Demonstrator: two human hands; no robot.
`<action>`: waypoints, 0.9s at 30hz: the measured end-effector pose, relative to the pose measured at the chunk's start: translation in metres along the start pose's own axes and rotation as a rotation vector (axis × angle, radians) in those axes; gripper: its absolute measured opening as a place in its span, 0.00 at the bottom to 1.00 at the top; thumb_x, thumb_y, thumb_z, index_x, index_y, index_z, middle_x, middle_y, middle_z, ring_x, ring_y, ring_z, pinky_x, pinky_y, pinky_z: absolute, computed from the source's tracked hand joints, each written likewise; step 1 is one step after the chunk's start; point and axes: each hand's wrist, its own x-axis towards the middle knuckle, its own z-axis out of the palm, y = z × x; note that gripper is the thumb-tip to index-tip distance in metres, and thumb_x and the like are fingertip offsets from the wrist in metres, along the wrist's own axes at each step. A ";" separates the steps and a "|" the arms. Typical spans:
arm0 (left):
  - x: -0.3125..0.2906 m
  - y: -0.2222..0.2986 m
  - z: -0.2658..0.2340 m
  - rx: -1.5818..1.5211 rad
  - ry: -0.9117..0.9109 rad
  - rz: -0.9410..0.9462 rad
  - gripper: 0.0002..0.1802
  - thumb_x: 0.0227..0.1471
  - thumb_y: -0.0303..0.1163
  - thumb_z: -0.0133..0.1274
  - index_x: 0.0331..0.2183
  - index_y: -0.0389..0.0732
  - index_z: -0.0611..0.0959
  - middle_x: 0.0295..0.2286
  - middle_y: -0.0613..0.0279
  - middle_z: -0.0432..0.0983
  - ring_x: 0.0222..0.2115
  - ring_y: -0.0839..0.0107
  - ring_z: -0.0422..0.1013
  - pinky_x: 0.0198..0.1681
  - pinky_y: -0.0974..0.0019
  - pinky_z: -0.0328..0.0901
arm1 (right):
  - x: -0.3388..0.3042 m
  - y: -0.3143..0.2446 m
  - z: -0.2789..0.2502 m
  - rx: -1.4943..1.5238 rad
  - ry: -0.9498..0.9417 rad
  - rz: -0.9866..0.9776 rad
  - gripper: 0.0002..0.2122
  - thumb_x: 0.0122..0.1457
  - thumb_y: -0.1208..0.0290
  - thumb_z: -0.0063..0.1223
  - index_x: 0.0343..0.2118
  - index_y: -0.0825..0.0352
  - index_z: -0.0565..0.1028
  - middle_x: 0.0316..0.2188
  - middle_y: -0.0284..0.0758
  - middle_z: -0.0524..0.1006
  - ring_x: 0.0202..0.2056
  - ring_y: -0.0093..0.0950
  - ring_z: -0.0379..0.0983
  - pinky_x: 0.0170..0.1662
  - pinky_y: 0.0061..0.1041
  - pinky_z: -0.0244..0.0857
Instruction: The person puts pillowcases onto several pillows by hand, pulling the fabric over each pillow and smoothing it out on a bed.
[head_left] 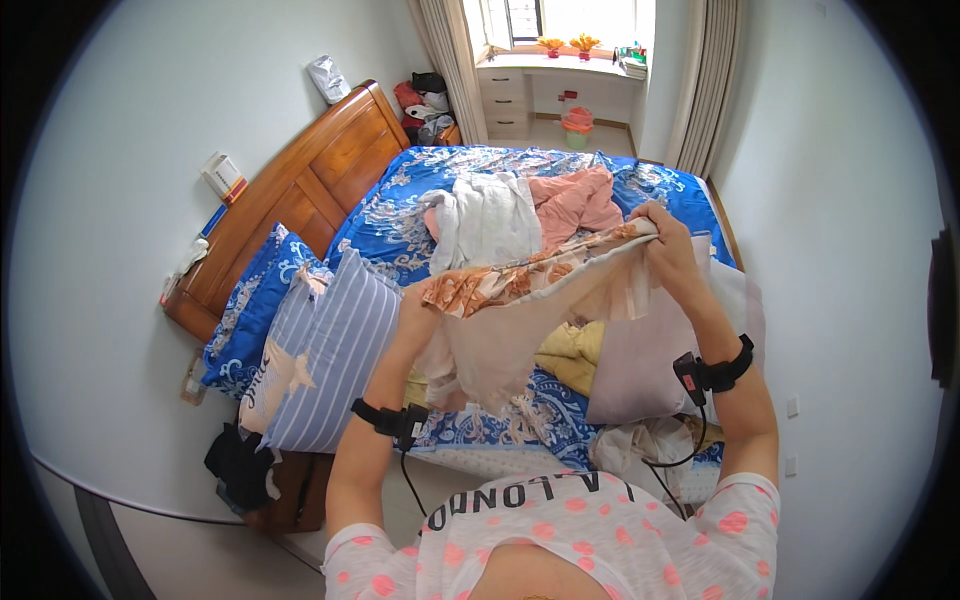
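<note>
A sheer cream garment (540,300) with an orange floral print is stretched between my two hands above the bed. My right hand (668,240) is closed on its upper right end, held up higher. At the other end, my left hand (418,292) grips the floral edge, its fingers mostly hidden by the cloth. The lower part hangs in loose folds. Beyond it on the bed lie a white cloth (488,215) and a pink cloth (575,205). Partly behind the garment is a yellow cloth (575,358), with a pale mauve cloth (650,375) beside it.
The bed has a blue floral sheet (380,240) and a wooden headboard (310,200) on the left. A striped pillow (335,350) and a blue pillow (265,300) lean there. Crumpled pale fabric (640,445) lies at the near edge. A desk (555,65) stands below the window.
</note>
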 end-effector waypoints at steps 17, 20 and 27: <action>-0.026 -0.066 -0.011 0.873 -0.059 0.066 0.13 0.43 0.29 0.59 0.36 0.41 0.84 0.37 0.44 0.77 0.38 0.48 0.73 0.38 0.55 0.68 | 0.023 -0.015 -0.013 0.011 0.134 -0.197 0.14 0.50 0.85 0.43 0.41 0.69 0.73 0.35 0.42 0.79 0.38 0.36 0.77 0.44 0.28 0.67; -0.035 -0.108 -0.020 0.653 -0.006 -0.132 0.11 0.49 0.32 0.55 0.36 0.41 0.84 0.37 0.45 0.78 0.36 0.53 0.74 0.37 0.59 0.68 | 0.024 -0.011 -0.015 0.097 0.115 -0.142 0.15 0.51 0.85 0.43 0.41 0.68 0.74 0.35 0.41 0.79 0.38 0.31 0.76 0.44 0.26 0.67; -0.026 -0.081 0.035 -0.110 -0.030 -0.303 0.16 0.59 0.32 0.47 0.46 0.35 0.79 0.36 0.67 0.77 0.36 0.78 0.70 0.38 0.73 0.65 | -0.001 0.004 0.015 0.108 -0.212 0.025 0.24 0.38 0.75 0.63 0.44 0.66 0.75 0.35 0.40 0.79 0.37 0.33 0.76 0.43 0.27 0.67</action>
